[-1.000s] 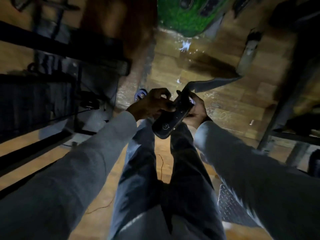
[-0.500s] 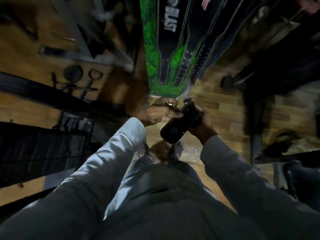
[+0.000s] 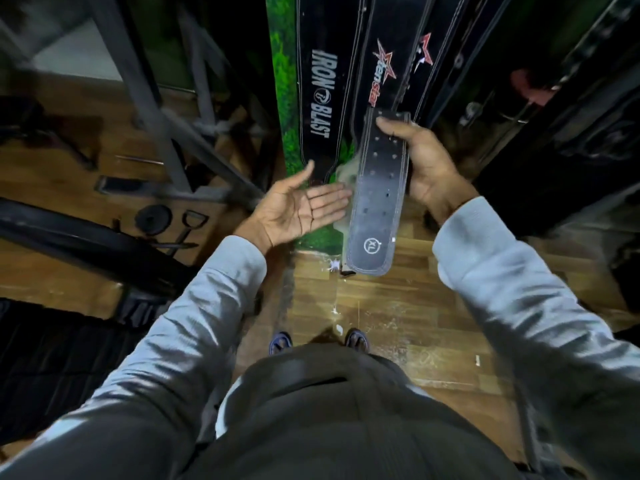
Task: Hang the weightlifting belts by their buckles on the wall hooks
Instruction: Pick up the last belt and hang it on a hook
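1. Right hand (image 3: 424, 168) grips a black belt strap (image 3: 377, 202) from its right edge, thumb across the upper end, fingers wrapped behind; closed on it.
2. Strap hangs roughly upright, rounded tip down, holes in two rows along it, "XL" circle mark near the tip. Tip is above the wooden floor (image 3: 398, 306), not touching it as far as can be told.
3. Left hand (image 3: 298, 206) is flat open, palm up, holding nothing; fingertips reach the strap's left edge. Contact or a thin gap, cannot tell, that edge is blurred.
4. Strap sits between the two hands, in front of the person's chest, just in front of the hung belts.
5. Behind it, on a green wall panel (image 3: 280, 109), hang other black belts: one lettered "IRON BLAST" (image 3: 320, 91), next one with a red star logo (image 3: 381, 67), another star belt (image 3: 424, 53) further right. Their buckles and hooks are out of frame at the top.
6. Held strap's upper end overlaps the lower part of the red star belt.
7. Grey sleeves on both arms. Two shoe toes (image 3: 356, 339) on the floor below the strap.
8. Left side: metal frame bars (image 3: 145, 109), dark gear on the floor, blurry.
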Demonstrator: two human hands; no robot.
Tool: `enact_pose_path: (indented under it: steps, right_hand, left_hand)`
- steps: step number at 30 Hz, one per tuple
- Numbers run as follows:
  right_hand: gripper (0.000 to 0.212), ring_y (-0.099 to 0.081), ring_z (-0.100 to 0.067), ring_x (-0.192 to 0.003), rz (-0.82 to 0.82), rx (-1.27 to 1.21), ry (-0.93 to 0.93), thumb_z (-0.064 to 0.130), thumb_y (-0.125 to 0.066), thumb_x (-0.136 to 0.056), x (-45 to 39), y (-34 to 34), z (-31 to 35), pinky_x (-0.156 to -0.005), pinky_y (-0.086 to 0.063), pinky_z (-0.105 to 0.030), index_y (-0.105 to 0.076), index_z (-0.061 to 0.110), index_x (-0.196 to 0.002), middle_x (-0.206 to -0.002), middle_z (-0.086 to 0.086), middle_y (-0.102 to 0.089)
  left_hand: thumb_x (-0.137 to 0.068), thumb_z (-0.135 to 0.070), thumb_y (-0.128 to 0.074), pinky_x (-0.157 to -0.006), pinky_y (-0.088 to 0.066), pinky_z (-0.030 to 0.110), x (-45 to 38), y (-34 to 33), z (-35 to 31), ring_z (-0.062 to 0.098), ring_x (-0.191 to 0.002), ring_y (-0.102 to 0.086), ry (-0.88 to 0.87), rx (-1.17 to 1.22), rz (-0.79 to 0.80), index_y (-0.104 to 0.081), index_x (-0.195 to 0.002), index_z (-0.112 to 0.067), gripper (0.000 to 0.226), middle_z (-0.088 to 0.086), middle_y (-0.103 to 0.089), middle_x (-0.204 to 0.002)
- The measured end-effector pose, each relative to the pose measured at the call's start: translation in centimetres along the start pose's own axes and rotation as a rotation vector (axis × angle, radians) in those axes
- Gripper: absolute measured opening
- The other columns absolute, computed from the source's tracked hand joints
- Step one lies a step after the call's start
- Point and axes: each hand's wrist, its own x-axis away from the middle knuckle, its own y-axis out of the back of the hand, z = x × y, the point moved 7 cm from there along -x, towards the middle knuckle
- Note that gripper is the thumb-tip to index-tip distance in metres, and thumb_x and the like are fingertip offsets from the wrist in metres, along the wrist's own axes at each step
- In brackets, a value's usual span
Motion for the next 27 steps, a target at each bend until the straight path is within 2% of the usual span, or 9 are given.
enact_pose_path:
  steps: [2, 7, 11, 14, 16, 19, 22, 24, 27]
  right_hand:
    - [0.027, -0.075, -0.022, -0.08, 0.138, 0.068, 0.108, 0.011, -0.076, -0.089, 0.6, -2.0, 2.2, -0.076, -0.061, -0.037, -0.068, 0.005, -0.114, -0.089, -0.007, -0.077]
    - [0.031, -0.073, -0.021, -0.1, 0.371, 0.354, 0.405, 0.006, -0.075, -0.089, 4.0, -7.1, 5.1, -0.094, -0.057, -0.038, -0.069, -0.002, -0.118, -0.105, -0.006, -0.078]
    - [0.036, -0.072, -0.027, -0.112, 0.496, 0.558, 0.426, 0.004, -0.077, -0.086, 6.0, -7.6, 0.9, -0.099, -0.058, -0.043, -0.069, -0.006, -0.12, -0.122, -0.016, -0.074]
    - [0.014, -0.075, -0.011, -0.093, 0.579, 0.741, 0.298, 0.008, -0.081, -0.084, 5.4, -7.2, -5.2, -0.084, -0.06, -0.029, -0.078, 0.009, -0.097, -0.101, 0.004, -0.08]
    - [0.016, -0.074, -0.01, -0.096, 0.602, 0.86, 0.164, 0.015, -0.083, -0.083, 4.8, -6.7, -8.9, -0.092, -0.059, -0.035, -0.077, 0.016, -0.098, -0.104, 0.005, -0.079]
    - [0.061, -0.059, -0.012, -0.127, 0.67, 1.12, -0.052, 0.036, -0.087, -0.079, 3.7, -5.7, -12.8, -0.116, -0.044, -0.043, -0.063, 0.023, -0.133, -0.138, 0.006, -0.065]
    - [0.093, -0.052, -0.012, -0.139, 0.835, 1.079, -0.263, 0.057, -0.088, -0.069, 3.0, -5.6, -14.4, -0.12, -0.038, -0.038, -0.048, 0.031, -0.148, -0.151, 0.008, -0.056]
    - [0.088, -0.06, -0.006, -0.13, 0.895, 0.91, -0.358, 0.037, -0.088, -0.076, 2.1, -5.9, -14.3, -0.11, -0.048, -0.027, -0.045, 0.019, -0.151, -0.15, 0.001, -0.057]
    - [0.04, -0.07, 0.011, -0.078, 0.751, 0.564, -0.501, 0.001, -0.072, -0.089, -0.8, -6.6, -13.2, -0.073, -0.053, -0.009, -0.06, 0.012, -0.125, -0.121, -0.003, -0.064]
  left_hand:
    - [-0.084, -0.058, -0.061, -0.093, -0.06, 0.047, -0.2, 0.3, -0.9, 0.035, -0.115, -0.07, 0.03, -0.001, -0.052, -0.051, -0.136, 0.012, 0.088, 0.027, -0.067, -0.128]
    - [-0.066, -0.088, -0.061, -0.121, -0.033, 0.052, -0.1, -0.4, -4.3, 0.046, -0.138, -0.048, -0.007, 0.126, -0.097, -0.035, -0.143, 0.019, 0.135, 0.037, -0.048, -0.145]
    - [-0.078, -0.051, -0.072, -0.067, -0.062, 0.039, 0.6, -0.4, -9.1, 0.031, -0.076, -0.071, -0.084, -0.061, -0.278, -0.064, -0.097, 0.009, 0.063, 0.018, -0.07, -0.093]
    - [-0.091, -0.018, -0.063, -0.059, -0.062, 0.031, 0.9, 1.2, -10.7, 0.023, -0.062, -0.071, -0.035, -0.394, -0.419, -0.061, -0.084, -0.004, 0.015, 0.011, -0.072, -0.075]
    - [-0.094, -0.009, -0.057, -0.058, -0.062, 0.029, 1.0, 2.7, -10.7, 0.021, -0.059, -0.072, -0.01, -0.404, -0.45, -0.063, -0.087, -0.002, 0.011, 0.01, -0.072, -0.067]
    - [-0.092, 0.005, -0.056, -0.067, -0.064, 0.03, 1.7, 4.1, -10.4, 0.022, -0.065, -0.076, -0.07, -0.228, -0.439, -0.067, -0.092, 0.004, 0.011, 0.013, -0.074, -0.074]
    - [-0.081, 0.013, -0.06, -0.061, -0.064, 0.029, 3.4, 4.4, -10.9, 0.021, -0.066, -0.077, -0.189, -0.124, -0.413, -0.073, -0.084, 0.003, 0.016, 0.013, -0.077, -0.075]
    - [-0.08, 0.011, -0.064, -0.06, -0.063, 0.026, 5.3, 4.5, -11.2, 0.016, -0.068, -0.077, -0.265, -0.139, -0.402, -0.072, -0.093, -0.001, 0.019, 0.009, -0.078, -0.077]
    - [-0.088, 0.012, -0.06, -0.069, -0.063, 0.027, 8.2, 4.7, -12.0, 0.019, -0.081, -0.077, -0.456, -0.226, -0.397, -0.071, -0.101, 0.001, 0.02, 0.01, -0.079, -0.089]
